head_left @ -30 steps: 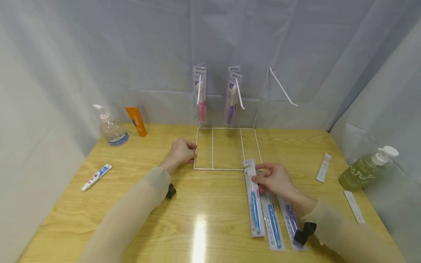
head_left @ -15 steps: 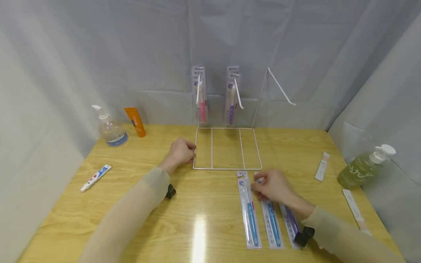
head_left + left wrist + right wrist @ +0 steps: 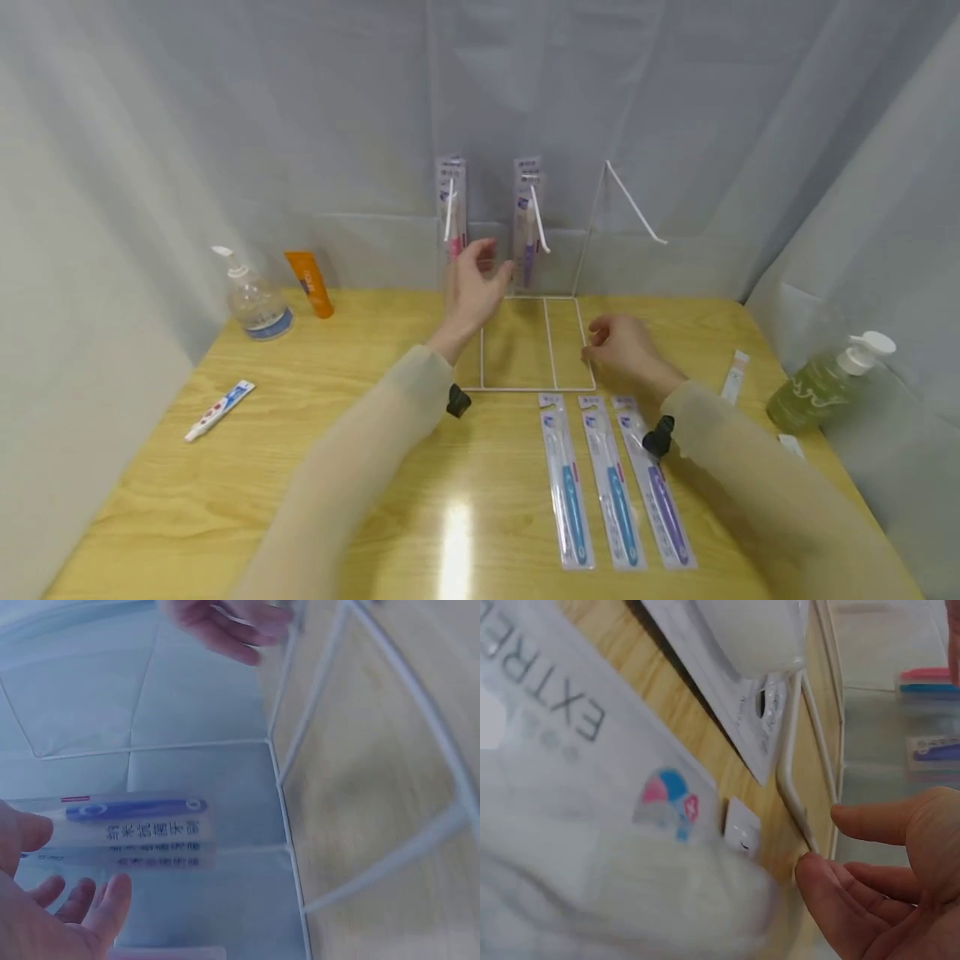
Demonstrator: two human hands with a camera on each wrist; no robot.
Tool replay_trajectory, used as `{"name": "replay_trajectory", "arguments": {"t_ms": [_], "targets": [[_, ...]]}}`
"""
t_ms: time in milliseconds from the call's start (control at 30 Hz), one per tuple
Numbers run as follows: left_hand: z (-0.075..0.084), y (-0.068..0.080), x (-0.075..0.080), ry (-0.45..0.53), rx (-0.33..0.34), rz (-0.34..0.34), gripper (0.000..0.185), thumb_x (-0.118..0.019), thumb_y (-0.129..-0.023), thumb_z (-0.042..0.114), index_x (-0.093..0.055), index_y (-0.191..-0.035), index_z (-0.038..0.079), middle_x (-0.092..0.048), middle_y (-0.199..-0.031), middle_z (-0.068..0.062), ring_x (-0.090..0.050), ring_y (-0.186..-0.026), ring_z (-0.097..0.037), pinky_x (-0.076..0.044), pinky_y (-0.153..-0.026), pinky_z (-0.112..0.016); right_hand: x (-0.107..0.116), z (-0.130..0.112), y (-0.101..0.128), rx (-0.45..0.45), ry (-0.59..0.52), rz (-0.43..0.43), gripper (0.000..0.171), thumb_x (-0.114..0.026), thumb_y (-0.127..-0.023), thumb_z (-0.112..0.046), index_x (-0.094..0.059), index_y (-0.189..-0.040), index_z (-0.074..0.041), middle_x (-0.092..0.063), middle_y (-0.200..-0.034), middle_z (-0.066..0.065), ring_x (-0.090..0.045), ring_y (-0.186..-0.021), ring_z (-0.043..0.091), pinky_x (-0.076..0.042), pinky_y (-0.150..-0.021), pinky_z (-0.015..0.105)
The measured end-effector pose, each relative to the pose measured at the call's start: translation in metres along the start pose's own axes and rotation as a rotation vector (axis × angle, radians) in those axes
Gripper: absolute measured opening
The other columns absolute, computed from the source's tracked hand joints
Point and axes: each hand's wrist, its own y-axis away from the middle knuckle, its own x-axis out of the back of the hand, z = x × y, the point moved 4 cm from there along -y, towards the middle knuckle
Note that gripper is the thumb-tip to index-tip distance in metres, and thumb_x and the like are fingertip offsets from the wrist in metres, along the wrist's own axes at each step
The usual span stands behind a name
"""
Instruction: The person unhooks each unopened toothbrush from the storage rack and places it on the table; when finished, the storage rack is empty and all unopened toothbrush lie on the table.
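A white wire display rack [image 3: 551, 342] stands at the back of the table. My left hand [image 3: 476, 287] is raised in front of its hooks with fingers spread, holding nothing. Beside those fingers, a packaged purple toothbrush [image 3: 135, 808] hangs on the middle hook, with more packs behind it. Packaged pink toothbrushes [image 3: 454, 247] hang on the left hook, partly covered by my left hand. My right hand [image 3: 626, 346] holds the base wire at the rack's right side between thumb and fingers. Two packaged blue toothbrushes [image 3: 573, 517] and a packaged purple one [image 3: 666, 512] lie in front of the rack.
The right hook [image 3: 636, 202] is bare. To the left are a clear pump bottle [image 3: 258, 300], an orange tube [image 3: 309, 283] and a toothpaste tube [image 3: 219, 412]. A green pump bottle [image 3: 817, 387] and white sachets [image 3: 735, 377] are on the right, partly behind my sleeve.
My right hand has laid a packaged blue toothbrush beside the others, let go and moved up to the rack's right side. My left hand has left the rack's left side and risen toward the hooks.
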Motion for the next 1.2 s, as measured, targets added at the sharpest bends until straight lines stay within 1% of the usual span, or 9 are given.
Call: {"name": "replay_trajectory", "arguments": {"t_ms": [133,400,533,700,800,900,1033,1133,1200], "targets": [[0.005,-0.013,-0.013,0.032,0.057,0.057,0.050,-0.076,-0.106,0.021,-0.064,-0.153,0.007,-0.073,-0.148,-0.016,-0.073,-0.133,-0.034,-0.062,-0.118,-0.047,-0.012,0.006,-0.007,-0.001,0.019,-0.017,0.044,-0.086,-0.087,-0.017,-0.079,-0.125,0.005,-0.084,-0.108,0.017,-0.079,-0.102,0.032,-0.066,-0.095,0.044],[0.006,-0.024,-0.019,0.070,-0.003,0.155,0.030,-0.079,-0.103,0.019,-0.078,-0.128,0.004,-0.084,-0.125,-0.018,-0.082,-0.112,-0.033,-0.069,-0.102,-0.043,-0.021,0.007,-0.010,0.000,0.015,-0.005,0.036,-0.089,-0.087,-0.012,-0.081,-0.118,0.005,-0.082,-0.100,0.016,-0.074,-0.092,0.026,-0.058,-0.082,0.030],[0.012,-0.022,-0.023,0.085,-0.034,0.129,0.025,-0.078,-0.104,0.019,-0.079,-0.123,0.003,-0.084,-0.121,-0.018,-0.082,-0.108,-0.033,-0.070,-0.098,-0.043,-0.022,0.009,-0.010,-0.009,0.009,-0.010,0.036,-0.089,-0.087,-0.012,-0.081,-0.118,0.005,-0.082,-0.100,0.016,-0.072,-0.089,0.023,-0.054,-0.077,0.025],[0.026,-0.010,-0.034,0.110,-0.089,0.012,0.020,-0.077,-0.105,0.015,-0.079,-0.120,0.002,-0.084,-0.120,-0.018,-0.083,-0.102,-0.034,-0.071,-0.092,-0.043,-0.021,0.011,-0.009,-0.007,0.005,-0.013,0.035,-0.088,-0.088,-0.010,-0.081,-0.118,0.006,-0.081,-0.098,0.016,-0.071,-0.086,0.021,-0.052,-0.075,0.023],[0.031,0.006,-0.039,0.125,-0.108,-0.122,0.022,-0.076,-0.105,0.014,-0.077,-0.122,0.001,-0.083,-0.119,-0.019,-0.080,-0.097,-0.030,-0.072,-0.090,-0.043,-0.020,0.013,-0.009,-0.019,-0.003,-0.015,0.035,-0.087,-0.088,-0.010,-0.081,-0.118,0.006,-0.081,-0.097,0.015,-0.070,-0.086,0.021,-0.053,-0.075,0.023],[0.028,0.031,-0.036,0.172,-0.068,-0.289,0.027,-0.075,-0.105,0.010,-0.073,-0.129,-0.001,-0.080,-0.117,-0.021,-0.076,-0.091,-0.023,-0.073,-0.084,-0.047,-0.020,0.015,-0.009,-0.049,-0.021,-0.017,0.036,-0.087,-0.088,-0.010,-0.081,-0.120,0.004,-0.080,-0.097,0.013,-0.069,-0.086,0.020,-0.054,-0.077,0.025],[0.006,0.080,-0.021,0.266,0.139,-0.476,0.035,-0.070,-0.105,0.000,-0.065,-0.139,-0.005,-0.076,-0.115,-0.024,-0.075,-0.084,-0.020,-0.074,-0.081,-0.054,-0.019,0.015,-0.012,-0.049,-0.027,-0.022,0.038,-0.086,-0.088,-0.010,-0.080,-0.122,0.005,-0.080,-0.098,0.013,-0.069,-0.087,0.020,-0.056,-0.079,0.027],[-0.017,0.117,-0.008,0.270,0.291,-0.562,0.039,-0.067,-0.105,-0.004,-0.061,-0.143,-0.009,-0.074,-0.112,-0.023,-0.076,-0.081,-0.020,-0.074,-0.083,-0.052,-0.017,0.015,-0.013,-0.034,-0.026,-0.018,0.038,-0.086,-0.088,-0.009,-0.080,-0.123,0.006,-0.080,-0.100,0.015,-0.070,-0.089,0.022,-0.055,-0.078,0.024],[-0.033,0.136,-0.005,0.254,0.355,-0.615,0.040,-0.067,-0.104,-0.004,-0.060,-0.143,-0.010,-0.074,-0.107,-0.020,-0.076,-0.077,-0.019,-0.075,-0.079,-0.046,-0.014,0.016,-0.013,-0.033,-0.031,-0.011,0.038,-0.086,-0.088,-0.009,-0.080,-0.122,0.006,-0.081,-0.100,0.016,-0.071,-0.089,0.022,-0.054,-0.076,0.023]]}}
